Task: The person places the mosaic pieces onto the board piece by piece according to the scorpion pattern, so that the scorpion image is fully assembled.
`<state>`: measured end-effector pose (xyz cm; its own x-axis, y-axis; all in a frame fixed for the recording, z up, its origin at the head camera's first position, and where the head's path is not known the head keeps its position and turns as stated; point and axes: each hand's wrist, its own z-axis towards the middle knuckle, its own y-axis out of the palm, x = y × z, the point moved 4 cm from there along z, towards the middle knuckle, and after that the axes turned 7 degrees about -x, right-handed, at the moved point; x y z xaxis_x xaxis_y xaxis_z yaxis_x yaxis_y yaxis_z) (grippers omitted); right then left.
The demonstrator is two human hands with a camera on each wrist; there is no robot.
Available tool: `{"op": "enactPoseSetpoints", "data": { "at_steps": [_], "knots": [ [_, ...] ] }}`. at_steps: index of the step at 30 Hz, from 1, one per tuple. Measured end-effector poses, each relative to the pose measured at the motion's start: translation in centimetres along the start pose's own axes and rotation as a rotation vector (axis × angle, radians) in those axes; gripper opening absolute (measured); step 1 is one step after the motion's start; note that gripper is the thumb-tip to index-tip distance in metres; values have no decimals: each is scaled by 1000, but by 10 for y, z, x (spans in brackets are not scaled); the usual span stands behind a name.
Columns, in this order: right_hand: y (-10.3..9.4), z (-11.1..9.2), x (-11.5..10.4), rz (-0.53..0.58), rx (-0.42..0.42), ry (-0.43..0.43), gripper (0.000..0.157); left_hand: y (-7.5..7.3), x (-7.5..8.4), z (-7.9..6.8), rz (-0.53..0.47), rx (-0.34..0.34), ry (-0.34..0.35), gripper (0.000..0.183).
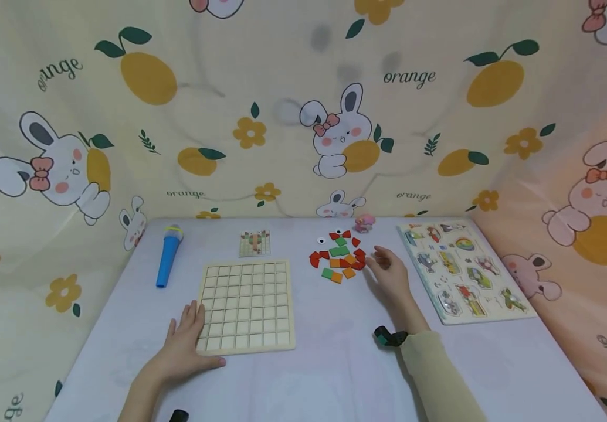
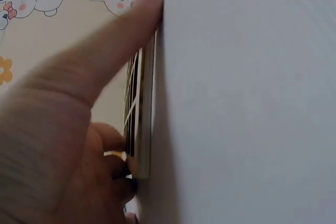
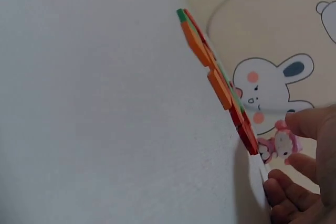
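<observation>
A pale wooden grid board (image 1: 246, 305) lies left of the middle of the table. My left hand (image 1: 179, 346) rests at its lower-left corner, fingers along the left side and thumb along the near edge. In the left wrist view the thumb (image 2: 121, 40) stretches along the board's side (image 2: 143, 129). Loose red, orange and green tiles (image 1: 339, 251) lie in a cluster right of the board. Beside the cluster's right edge is my right hand (image 1: 389, 272), loosely bent with nothing seen in it. Orange tiles (image 3: 220, 88) show edge-on in the right wrist view.
A blue toy microphone (image 1: 165, 258) lies at the back left. Behind the board is a small pattern card (image 1: 254, 243). Two googly eyes (image 1: 321, 240) and a pink figurine (image 1: 365, 222) are near the tiles. A picture puzzle board (image 1: 464, 272) lies on the right.
</observation>
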<state>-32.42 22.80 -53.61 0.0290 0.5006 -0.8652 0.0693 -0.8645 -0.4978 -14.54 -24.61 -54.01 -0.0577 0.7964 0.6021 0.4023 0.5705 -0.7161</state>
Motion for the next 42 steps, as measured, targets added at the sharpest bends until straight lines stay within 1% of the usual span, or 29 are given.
{"op": "enactPoseSetpoints", "data": {
  "at_steps": [3, 6, 9, 13, 17, 24, 29, 33, 36, 42],
  "knots": [
    [0, 4, 4, -1, 20, 25, 57, 2, 0, 4, 9, 10, 2, 143],
    [-2, 10, 7, -50, 47, -5, 57, 1, -1, 10, 10, 32, 18, 143],
    [-3, 19, 9, -109, 58, -46, 56, -3, -2, 19, 19, 74, 27, 143],
    [-4, 29, 11, -155, 33, -79, 52, -7, -4, 30, 37, 122, 21, 142],
    [-5, 36, 11, -196, -10, -106, 47, -9, -3, 35, 44, 140, 18, 143],
    [-1, 42, 9, -247, -52, -120, 38, -7, -5, 37, 40, 154, 21, 144],
    [6, 45, 9, -334, -77, -153, 35, -7, -5, 37, 43, 160, 27, 143],
    [7, 46, 8, -380, -65, -187, 34, -6, -4, 36, 41, 158, 27, 143],
    [8, 46, 7, -387, -55, -197, 33, -7, -5, 36, 43, 159, 20, 143],
    [10, 44, 6, -396, -32, -174, 34, -8, -4, 36, 48, 164, 28, 142]
  ]
}}
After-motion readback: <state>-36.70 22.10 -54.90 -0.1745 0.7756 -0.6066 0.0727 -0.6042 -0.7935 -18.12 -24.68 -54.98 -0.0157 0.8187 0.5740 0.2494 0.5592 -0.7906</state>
